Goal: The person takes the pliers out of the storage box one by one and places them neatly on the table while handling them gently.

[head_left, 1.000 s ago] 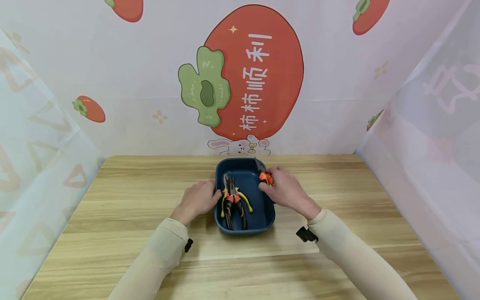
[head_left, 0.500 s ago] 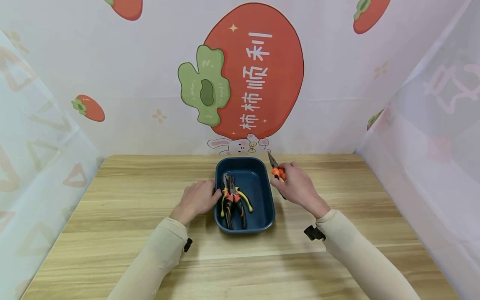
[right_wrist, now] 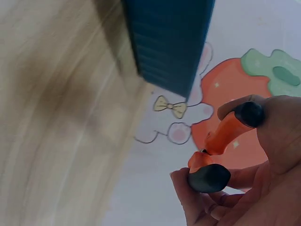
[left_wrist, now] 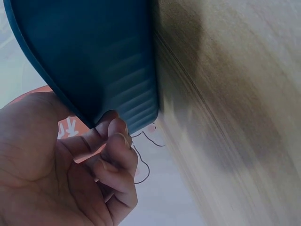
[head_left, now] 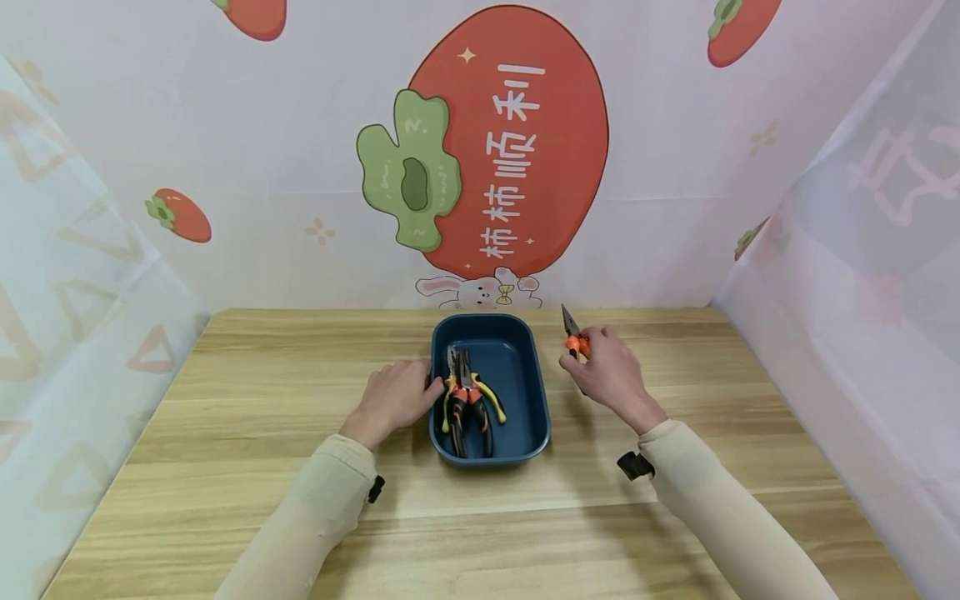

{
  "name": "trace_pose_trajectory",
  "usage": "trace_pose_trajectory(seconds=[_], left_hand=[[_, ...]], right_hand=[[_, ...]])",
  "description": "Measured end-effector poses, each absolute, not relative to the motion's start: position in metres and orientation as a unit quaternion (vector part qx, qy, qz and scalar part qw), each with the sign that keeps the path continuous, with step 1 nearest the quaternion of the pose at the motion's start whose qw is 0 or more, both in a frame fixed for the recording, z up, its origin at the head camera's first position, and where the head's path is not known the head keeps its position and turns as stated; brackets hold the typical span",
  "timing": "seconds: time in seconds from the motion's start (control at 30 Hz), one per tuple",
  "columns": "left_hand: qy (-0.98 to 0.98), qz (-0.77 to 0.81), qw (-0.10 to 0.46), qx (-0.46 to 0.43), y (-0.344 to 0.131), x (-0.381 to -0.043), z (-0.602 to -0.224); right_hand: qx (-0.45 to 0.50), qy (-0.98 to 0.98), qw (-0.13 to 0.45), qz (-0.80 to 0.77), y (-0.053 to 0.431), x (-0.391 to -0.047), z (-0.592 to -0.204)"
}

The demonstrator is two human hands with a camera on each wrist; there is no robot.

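Observation:
A blue rectangular tray point(head_left: 542, 417) stands on the table, and my left hand point(head_left: 399, 395) holds its left rim. In the left wrist view the thumb and fingers of that hand point(left_wrist: 89, 160) pinch the tray's edge point(left_wrist: 80, 66). Inside the tray, on its left side, lie pliers with black and orange handles point(head_left: 460, 421) over pliers with yellow handles point(head_left: 491, 400). My right hand point(head_left: 611, 371) grips orange-and-black needle-nose pliers point(head_left: 576, 342) to the right of the tray, tips pointing away. The right wrist view shows their handle ends point(right_wrist: 209, 179) between thumb and fingers.
The wooden table point(head_left: 285, 350) extends around the tray on every side. A white printed cloth point(head_left: 285, 125) with a large red persimmon hangs behind its far edge, and more cloth hangs at left and right.
My right hand has lifted the needle-nose pliers out over the tray's right rim and moved them further right. My left hand stays on the left rim, and the other pliers have not moved.

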State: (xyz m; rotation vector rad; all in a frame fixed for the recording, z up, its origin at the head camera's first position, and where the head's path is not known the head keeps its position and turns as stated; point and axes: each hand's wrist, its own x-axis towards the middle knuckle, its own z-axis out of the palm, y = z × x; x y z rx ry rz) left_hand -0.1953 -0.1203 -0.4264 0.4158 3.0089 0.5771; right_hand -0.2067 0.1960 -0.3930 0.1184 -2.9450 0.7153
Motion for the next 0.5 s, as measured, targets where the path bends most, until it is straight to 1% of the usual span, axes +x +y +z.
trace_pose_trajectory(seconds=[0.5], left_hand=[[0.972, 0.195, 0.022, 0.126, -0.119, -0.195, -0.427]], right_hand=[[0.023, -0.978, 0.049, 0.203, 0.2, -0.22, -0.423]])
